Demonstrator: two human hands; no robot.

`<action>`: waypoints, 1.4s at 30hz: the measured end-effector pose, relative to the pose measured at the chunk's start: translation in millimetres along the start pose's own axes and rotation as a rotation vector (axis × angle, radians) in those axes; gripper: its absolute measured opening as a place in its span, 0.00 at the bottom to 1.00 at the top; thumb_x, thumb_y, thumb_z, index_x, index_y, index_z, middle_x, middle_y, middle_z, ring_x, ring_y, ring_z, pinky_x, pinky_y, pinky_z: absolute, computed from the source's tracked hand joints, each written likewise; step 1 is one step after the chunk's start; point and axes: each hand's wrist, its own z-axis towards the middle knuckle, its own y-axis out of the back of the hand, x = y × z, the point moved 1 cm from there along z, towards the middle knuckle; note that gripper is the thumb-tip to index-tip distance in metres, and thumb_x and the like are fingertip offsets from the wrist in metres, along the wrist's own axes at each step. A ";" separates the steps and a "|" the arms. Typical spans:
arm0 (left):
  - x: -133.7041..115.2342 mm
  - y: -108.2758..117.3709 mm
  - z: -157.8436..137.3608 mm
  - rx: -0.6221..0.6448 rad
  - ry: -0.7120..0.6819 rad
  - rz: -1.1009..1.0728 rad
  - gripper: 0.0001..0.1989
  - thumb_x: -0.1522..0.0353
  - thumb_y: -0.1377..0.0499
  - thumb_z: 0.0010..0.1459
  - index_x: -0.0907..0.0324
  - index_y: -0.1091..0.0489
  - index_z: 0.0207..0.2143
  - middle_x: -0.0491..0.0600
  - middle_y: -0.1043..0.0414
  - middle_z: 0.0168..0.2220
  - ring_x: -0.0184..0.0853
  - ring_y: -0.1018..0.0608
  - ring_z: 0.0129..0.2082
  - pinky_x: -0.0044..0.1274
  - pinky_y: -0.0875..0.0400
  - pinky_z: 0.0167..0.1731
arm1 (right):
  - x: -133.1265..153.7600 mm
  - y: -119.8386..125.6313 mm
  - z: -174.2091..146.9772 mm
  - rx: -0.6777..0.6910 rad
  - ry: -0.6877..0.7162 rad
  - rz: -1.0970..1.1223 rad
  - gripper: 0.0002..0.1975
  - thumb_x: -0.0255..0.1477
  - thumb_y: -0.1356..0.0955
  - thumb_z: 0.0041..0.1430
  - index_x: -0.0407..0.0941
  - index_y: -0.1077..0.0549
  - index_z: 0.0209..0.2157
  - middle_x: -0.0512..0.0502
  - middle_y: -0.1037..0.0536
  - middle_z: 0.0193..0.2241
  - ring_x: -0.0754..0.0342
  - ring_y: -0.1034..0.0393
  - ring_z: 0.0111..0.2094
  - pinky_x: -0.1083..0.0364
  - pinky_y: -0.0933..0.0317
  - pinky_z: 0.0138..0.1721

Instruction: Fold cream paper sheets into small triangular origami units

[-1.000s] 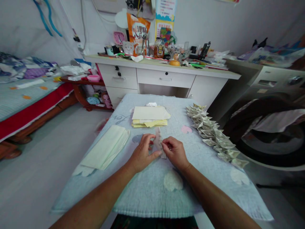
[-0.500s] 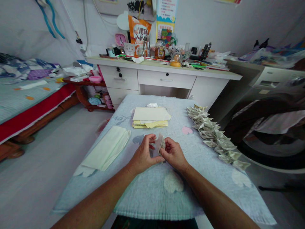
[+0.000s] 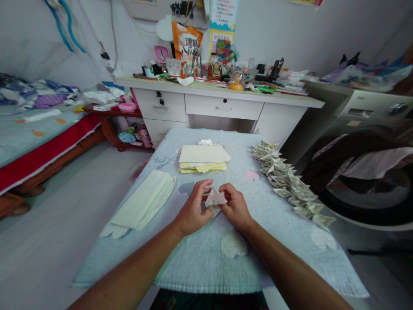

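Small folded pale-grey paper piece point(image 3: 215, 198), pointed at its top, sits between the two hands, near the middle of the blue cloth-covered desk point(image 3: 193, 267). Take it as the clock's centre, twelve pointing away from the person. The left hand point(image 3: 197, 207), at nine, is half open, fingers and thumb curved in a C around the paper's left side; how firmly it holds cannot be told. The right hand point(image 3: 235, 204), at three, is nearly closed, thumb and fingers pinching the paper's right edge.

Just short of twelve lies a flat stack of cream and yellow paper sheets point(image 3: 203, 159), apart from the fingers and well inside the far edge. At nine, a long pale-green paper stack point(image 3: 143, 200) slants close to the left edge. From one round past three, spiky folded grey paper pieces point(image 3: 285, 181) run in a band along the right edge, a wide stretch of cloth between them and the right hand. Toward six, more cloth reaches the near edge, flanked by the forearms.
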 end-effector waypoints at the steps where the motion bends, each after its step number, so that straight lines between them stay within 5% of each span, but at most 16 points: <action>1: 1.2 0.6 0.5 0.001 0.022 -0.022 0.36 0.81 0.45 0.49 0.54 0.49 0.60 0.57 0.43 0.60 0.39 0.29 0.54 0.32 0.31 0.51 | -0.1 0.1 -0.2 -0.003 0.013 -0.010 0.08 0.22 0.36 0.50 0.45 0.35 0.35 0.55 0.33 0.25 0.60 0.40 0.24 0.61 0.44 0.25; 8: 0.6 3.2 5.3 0.030 0.130 -0.076 0.24 0.71 0.48 0.61 0.56 0.46 0.59 0.54 0.28 0.50 0.35 0.22 0.43 0.27 0.29 0.44 | -1.0 -0.2 -2.7 -0.043 0.043 -0.131 0.15 0.22 0.36 0.48 0.46 0.36 0.40 0.55 0.33 0.26 0.59 0.38 0.24 0.60 0.43 0.27; 12: -4.9 1.5 5.3 0.044 0.089 0.047 0.26 0.75 0.46 0.56 0.55 0.43 0.58 0.52 0.27 0.50 0.36 0.23 0.46 0.27 0.30 0.45 | 0.2 0.2 -2.5 -0.075 0.024 -0.227 0.20 0.21 0.35 0.44 0.45 0.36 0.43 0.55 0.32 0.26 0.59 0.36 0.24 0.60 0.42 0.27; 17: -2.5 0.5 5.1 0.001 0.046 0.084 0.28 0.80 0.48 0.51 0.56 0.39 0.55 0.52 0.28 0.50 0.36 0.25 0.48 0.29 0.32 0.49 | -0.5 0.8 -1.4 -0.108 0.044 -0.285 0.15 0.21 0.34 0.46 0.45 0.31 0.39 0.50 0.27 0.29 0.56 0.33 0.28 0.58 0.40 0.30; 22: 0.3 -0.5 6.0 0.025 0.139 -0.102 0.21 0.77 0.50 0.54 0.58 0.34 0.50 0.50 0.26 0.46 0.35 0.23 0.44 0.27 0.31 0.46 | 0.3 2.5 -1.8 -0.133 0.093 -0.272 0.15 0.20 0.34 0.47 0.44 0.30 0.40 0.49 0.26 0.30 0.55 0.33 0.29 0.58 0.39 0.31; 29: -6.6 8.0 5.4 0.102 0.210 -0.505 0.29 0.70 0.43 0.49 0.58 0.41 0.56 0.55 0.29 0.48 0.40 0.25 0.45 0.28 0.29 0.41 | 2.5 4.8 -2.6 -0.097 0.218 -0.341 0.12 0.23 0.32 0.50 0.45 0.29 0.39 0.47 0.27 0.32 0.53 0.32 0.33 0.57 0.38 0.34; 34: -2.5 6.0 9.6 -0.026 0.407 -0.469 0.22 0.56 0.44 0.58 0.62 0.30 0.46 0.52 0.26 0.37 0.36 0.24 0.36 0.25 0.30 0.34 | 6.4 3.2 -4.0 -0.016 0.311 -0.362 0.13 0.24 0.33 0.55 0.46 0.28 0.43 0.45 0.28 0.34 0.54 0.31 0.34 0.57 0.37 0.34; 42: -0.9 0.6 12.6 -0.013 0.441 -0.463 0.16 0.60 0.40 0.54 0.64 0.26 0.37 0.48 0.28 0.28 0.30 0.27 0.27 0.21 0.32 0.27 | 9.4 2.3 -3.4 -0.059 0.308 -0.323 0.06 0.26 0.31 0.55 0.45 0.29 0.36 0.48 0.30 0.31 0.55 0.33 0.31 0.57 0.39 0.32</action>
